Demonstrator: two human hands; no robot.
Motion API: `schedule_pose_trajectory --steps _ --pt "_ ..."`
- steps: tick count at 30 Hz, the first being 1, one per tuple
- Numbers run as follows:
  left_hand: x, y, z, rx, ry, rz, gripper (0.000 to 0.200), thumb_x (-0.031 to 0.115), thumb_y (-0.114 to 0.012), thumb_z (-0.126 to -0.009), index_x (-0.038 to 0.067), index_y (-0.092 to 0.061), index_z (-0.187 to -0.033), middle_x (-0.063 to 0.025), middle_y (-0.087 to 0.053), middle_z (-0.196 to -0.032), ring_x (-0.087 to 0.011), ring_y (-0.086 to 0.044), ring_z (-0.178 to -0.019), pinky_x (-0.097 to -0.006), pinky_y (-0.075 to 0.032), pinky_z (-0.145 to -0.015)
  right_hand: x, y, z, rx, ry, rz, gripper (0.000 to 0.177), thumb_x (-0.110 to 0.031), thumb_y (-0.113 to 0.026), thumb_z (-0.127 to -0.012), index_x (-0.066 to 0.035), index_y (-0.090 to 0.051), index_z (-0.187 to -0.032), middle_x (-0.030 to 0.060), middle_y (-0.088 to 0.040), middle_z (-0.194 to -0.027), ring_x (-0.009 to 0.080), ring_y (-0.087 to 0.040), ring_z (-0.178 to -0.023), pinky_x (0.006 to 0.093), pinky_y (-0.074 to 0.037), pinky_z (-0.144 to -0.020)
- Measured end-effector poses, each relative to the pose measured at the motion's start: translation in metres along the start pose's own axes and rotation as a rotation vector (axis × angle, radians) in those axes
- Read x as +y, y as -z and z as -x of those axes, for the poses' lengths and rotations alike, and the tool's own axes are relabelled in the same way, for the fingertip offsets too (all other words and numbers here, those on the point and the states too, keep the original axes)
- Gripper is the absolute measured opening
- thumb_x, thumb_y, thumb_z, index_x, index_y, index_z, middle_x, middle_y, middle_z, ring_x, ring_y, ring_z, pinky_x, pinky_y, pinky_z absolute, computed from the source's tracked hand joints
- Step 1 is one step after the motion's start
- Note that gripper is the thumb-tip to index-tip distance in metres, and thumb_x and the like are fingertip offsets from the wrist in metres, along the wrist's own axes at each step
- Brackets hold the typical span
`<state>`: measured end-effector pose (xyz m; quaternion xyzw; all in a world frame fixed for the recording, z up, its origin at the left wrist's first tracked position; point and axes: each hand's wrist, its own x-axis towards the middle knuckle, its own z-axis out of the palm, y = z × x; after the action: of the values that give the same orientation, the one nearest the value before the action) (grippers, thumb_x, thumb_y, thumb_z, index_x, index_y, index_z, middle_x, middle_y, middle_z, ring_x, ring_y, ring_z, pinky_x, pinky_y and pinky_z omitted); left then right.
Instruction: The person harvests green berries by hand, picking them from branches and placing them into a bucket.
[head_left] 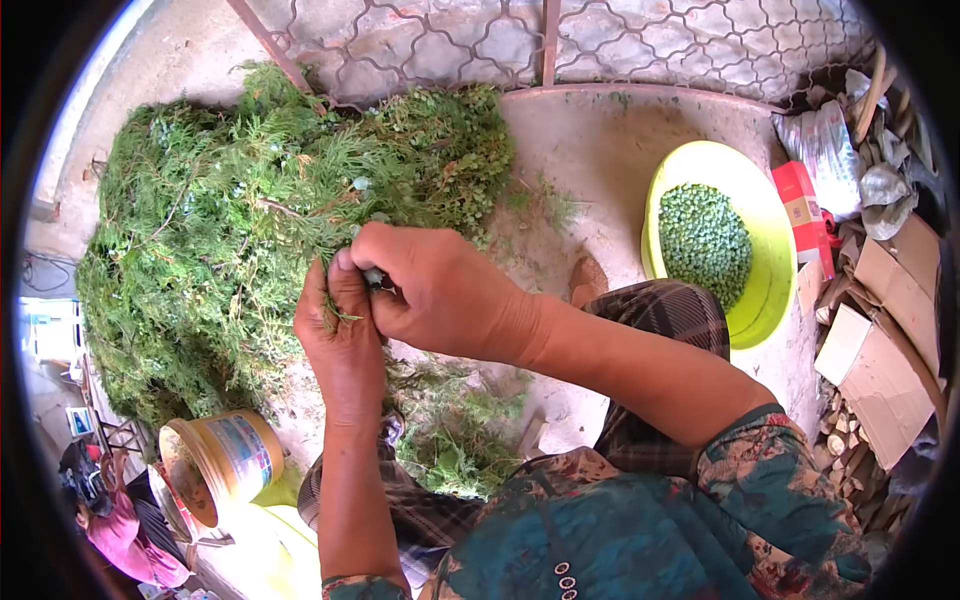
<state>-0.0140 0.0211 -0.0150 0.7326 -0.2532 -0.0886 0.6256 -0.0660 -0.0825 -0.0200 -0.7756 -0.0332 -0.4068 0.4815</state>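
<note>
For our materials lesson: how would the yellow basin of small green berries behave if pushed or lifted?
The yellow basin looks like thin plastic, so probably light and slides easily. The green berries lie loose and round, so would likely roll or spill if tipped.

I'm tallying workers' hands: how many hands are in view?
2: left hand at centre holding a sprig, right hand pressed against it; the person lower left may hide more.

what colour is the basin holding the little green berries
Bright yellow-green basin, seen in the head view.
</note>
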Motion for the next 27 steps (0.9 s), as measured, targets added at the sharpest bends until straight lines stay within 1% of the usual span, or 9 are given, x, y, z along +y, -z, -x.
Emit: schedule_pose_trajectory --steps 2,4,6,8,11,14,20,24,27 --pt "0.011 -0.008 -0.001 0.109 0.147 0.281 0.024 0.022 -0.047 -0.094 0.003 -0.052 -0.079 0.0021 -0.049 -0.064 -0.0036 -0.041 -0.053 -0.0186 -0.033 -0.044 -0.004 0.009 -0.004 -0.09 -0.164 -0.085 0.012 -0.002 -0.055 -0.074 -0.004 -0.049 -0.085 0.0092 -0.056 -0.067 0.0216 -0.056 -0.054 0.0315 -0.044 -0.049" --pt "0.017 0.009 -0.003 0.04 0.273 0.367 0.027 0.028 -0.05 -0.092 0.005 -0.052 -0.079 0.0006 -0.05 -0.061 -0.0049 -0.042 -0.047 -0.0189 -0.034 -0.042 -0.013 0.02 -0.009 -0.181 -0.324 -0.17 0.014 -0.001 -0.054 -0.074 -0.005 -0.049 -0.087 0.0078 -0.056 -0.067 0.0172 -0.057 -0.053 0.0297 -0.044 -0.047" --pt "0.019 0.015 -0.005 -0.034 0.395 0.451 0.03 0.035 -0.053 -0.089 0.006 -0.052 -0.08 -0.0009 -0.051 -0.059 -0.0063 -0.042 -0.042 -0.0192 -0.035 -0.039 -0.021 0.029 -0.011 -0.236 -0.828 -0.964 0.019 0.0 -0.053 -0.073 -0.005 -0.047 -0.091 0.0065 -0.053 -0.065 0.011 -0.053 -0.051 0.0258 -0.042 -0.042" --pt "0.02 0.013 -0.005 0.062 0.424 0.595 0.033 0.038 -0.05 -0.09 0.009 -0.048 -0.074 -0.0007 -0.046 -0.052 -0.0073 -0.033 -0.033 -0.0204 -0.029 -0.034 -0.023 0.031 -0.01 -0.259 -0.888 -1.09 0.019 -0.006 -0.052 -0.077 -0.004 -0.045 -0.094 0.0071 -0.052 -0.064 0.0117 -0.048 -0.046 0.0254 -0.04 -0.039" --pt "0.028 0.011 0.0 0.068 0.42 0.502 0.031 0.036 -0.05 -0.089 0.009 -0.047 -0.073 -0.0008 -0.047 -0.054 -0.0069 -0.035 -0.036 -0.0199 -0.029 -0.035 -0.013 0.028 0.003 -0.218 -0.883 -1.441 0.018 -0.019 -0.051 -0.085 -0.004 -0.047 -0.094 0.0057 -0.05 -0.065 0.0108 -0.046 -0.046 0.0244 -0.04 -0.038" --pt "0.027 0.01 0.003 0.072 0.382 0.342 0.031 0.034 -0.049 -0.089 0.007 -0.049 -0.074 -0.0021 -0.049 -0.056 -0.0072 -0.039 -0.037 -0.0196 -0.03 -0.034 -0.02 0.027 -0.002 -0.113 -1.064 -1.204 0.023 -0.025 -0.054 -0.087 -0.004 -0.048 -0.095 0.0048 -0.05 -0.066 0.0108 -0.048 -0.049 0.0244 -0.04 -0.038" --pt "0.024 0.003 0.011 0.009 0.103 0.047 0.025 0.025 -0.047 -0.091 0.005 -0.051 -0.076 0.0011 -0.047 -0.054 -0.0043 -0.038 -0.04 -0.0187 -0.027 -0.035 -0.021 0.018 -0.003 -0.124 -0.944 -0.888 0.028 -0.026 -0.061 -0.084 -0.001 -0.053 -0.092 0.0036 -0.053 -0.065 0.0069 -0.049 -0.05 0.0212 -0.04 -0.04" --pt "0.027 0.003 0.011 0.03 0.291 0.15 0.021 0.019 -0.044 -0.092 0.003 -0.05 -0.08 0.0004 -0.048 -0.057 -0.0045 -0.041 -0.046 -0.0179 -0.031 -0.04 -0.021 0.026 -0.008 -0.237 -0.901 -0.788 0.024 -0.025 -0.061 -0.084 -0.001 -0.057 -0.086 0.0026 -0.054 -0.062 0.0054 -0.045 -0.044 0.0203 -0.037 -0.039" --pt "0.029 0.001 0.006 0.066 0.218 0.149 0.016 0.017 -0.046 -0.092 0.004 -0.049 -0.085 -0.0002 -0.05 -0.061 -0.0053 -0.044 -0.049 -0.0184 -0.033 -0.043 -0.03 0.025 -0.011 -0.234 -0.863 -0.705 0.021 -0.021 -0.056 -0.086 0.0 -0.056 -0.085 0.0019 -0.052 -0.059 0.0056 -0.044 -0.043 0.021 -0.035 -0.039"
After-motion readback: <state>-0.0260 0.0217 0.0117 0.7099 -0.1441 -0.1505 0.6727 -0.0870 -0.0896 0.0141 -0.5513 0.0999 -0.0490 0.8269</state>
